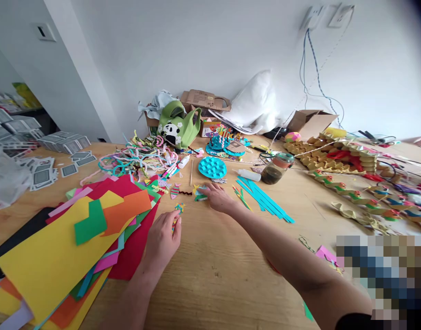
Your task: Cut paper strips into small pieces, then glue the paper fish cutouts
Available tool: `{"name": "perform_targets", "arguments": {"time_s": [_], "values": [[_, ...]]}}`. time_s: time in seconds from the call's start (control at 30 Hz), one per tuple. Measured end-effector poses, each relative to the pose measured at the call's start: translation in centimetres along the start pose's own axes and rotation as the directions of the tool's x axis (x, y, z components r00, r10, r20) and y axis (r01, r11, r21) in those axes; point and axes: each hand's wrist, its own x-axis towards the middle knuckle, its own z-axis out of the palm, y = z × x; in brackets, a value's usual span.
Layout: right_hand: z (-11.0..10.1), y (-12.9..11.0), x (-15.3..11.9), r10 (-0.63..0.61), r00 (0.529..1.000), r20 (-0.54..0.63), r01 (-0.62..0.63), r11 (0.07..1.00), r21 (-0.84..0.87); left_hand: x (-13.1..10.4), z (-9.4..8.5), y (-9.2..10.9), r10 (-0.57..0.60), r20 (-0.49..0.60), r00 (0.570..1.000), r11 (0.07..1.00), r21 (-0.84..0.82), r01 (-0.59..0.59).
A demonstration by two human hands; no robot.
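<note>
My left hand (162,234) is closed in a pinch on a paper cutout (179,208) with many coloured dots, held just above the table; part of it is hidden by the fingers. Farther forward, my right hand (218,198) reaches with extended fingers onto a small yellow and green paper fish (198,192) lying on the wood. A striped paper fish (175,191) with a dark wavy strip (186,193) lies left of it. Beyond my right hand sits a blue scalloped disc (212,167), beside a wooden stick (191,172).
Stacked coloured paper (59,256) covers the left side, with tangled pipe cleaners (138,158) behind. Right of my right hand lie blue paper strips (265,199), a glue bottle (248,174), pencils (242,198) and a jar of dark liquid (277,168). Painted egg-carton strips (354,195) fill the right.
</note>
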Motion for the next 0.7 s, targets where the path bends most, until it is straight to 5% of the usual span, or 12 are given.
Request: {"name": "perform_targets", "arguments": {"time_s": [0.17, 0.53, 0.7], "values": [[-0.3, -0.7, -0.4, 0.019, 0.999, 0.047, -0.019, 1.000, -0.008, 0.1, -0.2, 0.1, -0.004, 0.000, 1.000, 1.000, 0.006, 0.004], [-0.6, -7.4, -8.7, 0.088, 0.991, 0.101, -0.081, 0.994, -0.078, -0.1, 0.0, 0.0, -0.042, 0.050, 0.998, 0.999, -0.012, 0.042], [-2.9, -5.3, -10.2, 0.162, 0.986, 0.048, -0.165, 0.985, 0.051, -0.2, 0.1, 0.2, -0.029, 0.135, 0.990, 1.000, -0.003, 0.030]]}}
